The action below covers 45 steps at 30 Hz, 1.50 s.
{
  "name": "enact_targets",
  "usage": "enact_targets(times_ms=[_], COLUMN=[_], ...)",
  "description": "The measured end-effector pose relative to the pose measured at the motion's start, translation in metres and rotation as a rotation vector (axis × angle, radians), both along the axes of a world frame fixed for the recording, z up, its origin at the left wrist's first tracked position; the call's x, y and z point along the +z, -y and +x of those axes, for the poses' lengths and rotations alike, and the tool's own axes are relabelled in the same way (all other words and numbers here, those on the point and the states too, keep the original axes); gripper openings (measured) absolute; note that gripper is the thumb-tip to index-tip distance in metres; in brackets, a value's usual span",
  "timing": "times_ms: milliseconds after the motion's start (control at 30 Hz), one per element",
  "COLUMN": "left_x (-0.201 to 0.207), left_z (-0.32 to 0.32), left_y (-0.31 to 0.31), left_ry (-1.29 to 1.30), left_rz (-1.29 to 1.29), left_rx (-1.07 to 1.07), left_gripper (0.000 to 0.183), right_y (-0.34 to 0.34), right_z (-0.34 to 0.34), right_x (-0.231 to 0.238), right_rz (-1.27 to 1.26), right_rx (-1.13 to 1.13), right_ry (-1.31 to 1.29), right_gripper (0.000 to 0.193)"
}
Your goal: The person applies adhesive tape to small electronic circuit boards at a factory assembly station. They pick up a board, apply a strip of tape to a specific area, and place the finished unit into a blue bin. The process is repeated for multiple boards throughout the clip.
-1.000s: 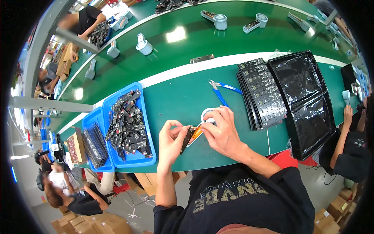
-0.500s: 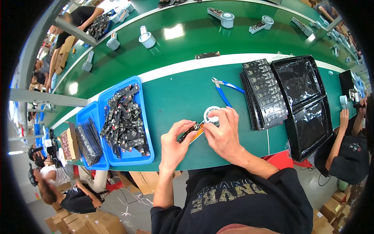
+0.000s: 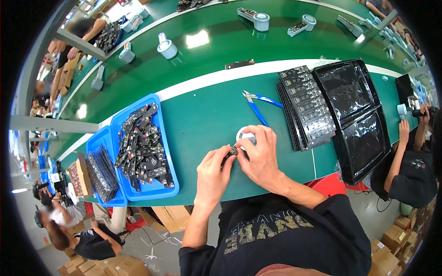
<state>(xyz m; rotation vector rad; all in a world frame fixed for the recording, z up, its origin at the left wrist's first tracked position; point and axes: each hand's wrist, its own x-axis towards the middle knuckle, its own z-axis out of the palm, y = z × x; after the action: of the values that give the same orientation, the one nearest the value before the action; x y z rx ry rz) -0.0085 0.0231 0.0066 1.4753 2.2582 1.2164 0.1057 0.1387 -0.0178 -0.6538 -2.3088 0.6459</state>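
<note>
My left hand (image 3: 213, 174) is closed around a small dark circuit board (image 3: 229, 155), most of which the fingers cover. The thumb and fingertips of my right hand (image 3: 258, 155) are pinched at the board's upper end; whether something small also sits between them is hidden. A white ring-shaped roll (image 3: 240, 135) lies just beyond my right fingers, partly covered by them. Farther out on the green mat rest blue-handled cutting pliers (image 3: 256, 109), jaws spread.
On the left, a blue tray (image 3: 173, 179) holds a heap of narrow black boards, beside a smaller tray (image 3: 120, 201) with stacked boards. Board panels (image 3: 307, 108) and a black plastic-lined tray (image 3: 361, 119) stand right. Grey-blue round-headed devices (image 3: 261, 21) sit on the green line beyond. People work nearby.
The orange strip seen between my hands is out of sight. My hands have come closer together, and the board is turned more upright. The whole view has shifted slightly.
</note>
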Motion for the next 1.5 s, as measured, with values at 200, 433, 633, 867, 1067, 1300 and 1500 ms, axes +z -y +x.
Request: enact_targets(times_ms=[200, 433, 633, 867, 1067, 1300, 1500], left_x=[-0.003, -0.007, -0.012, -0.006, 0.001, 0.005, 0.008], left_z=[0.003, 0.011, 0.011, 0.001, -0.004, -0.005, -0.008], left_y=[-0.003, -0.008, -0.007, -0.001, -0.003, -0.008, -0.002], left_ry=[-0.050, -0.057, -0.106, 0.194, 0.534, 0.670, 0.538], left_rz=[-0.028, -0.018, 0.020, -0.016, -0.046, -0.081, -0.129], left_rx=[-0.013, 0.035, 0.049, 0.134, 0.219, 0.230, 0.196], left_gripper=[0.028, 0.027, 0.026, 0.027, 0.029, 0.031, 0.032], right_y=[0.002, -0.002, -0.007, 0.016, 0.026, 0.026, 0.021], right_z=[0.031, 0.044, 0.043, 0.044, 0.042, 0.033, 0.026], right_x=[-0.005, -0.010, -0.008, -0.013, -0.015, -0.021, -0.013], right_rz=[0.079, 0.007, 0.050, 0.199, 0.180, 0.267, 0.214], right_rx=[0.049, 0.088, 0.126, 0.046, 0.002, 0.074, -0.008], right_ry=[-0.028, -0.063, -0.035, 0.123, 0.173, 0.177, 0.240], right_gripper=[0.026, 0.027, 0.034, 0.049, 0.053, 0.049, 0.046])
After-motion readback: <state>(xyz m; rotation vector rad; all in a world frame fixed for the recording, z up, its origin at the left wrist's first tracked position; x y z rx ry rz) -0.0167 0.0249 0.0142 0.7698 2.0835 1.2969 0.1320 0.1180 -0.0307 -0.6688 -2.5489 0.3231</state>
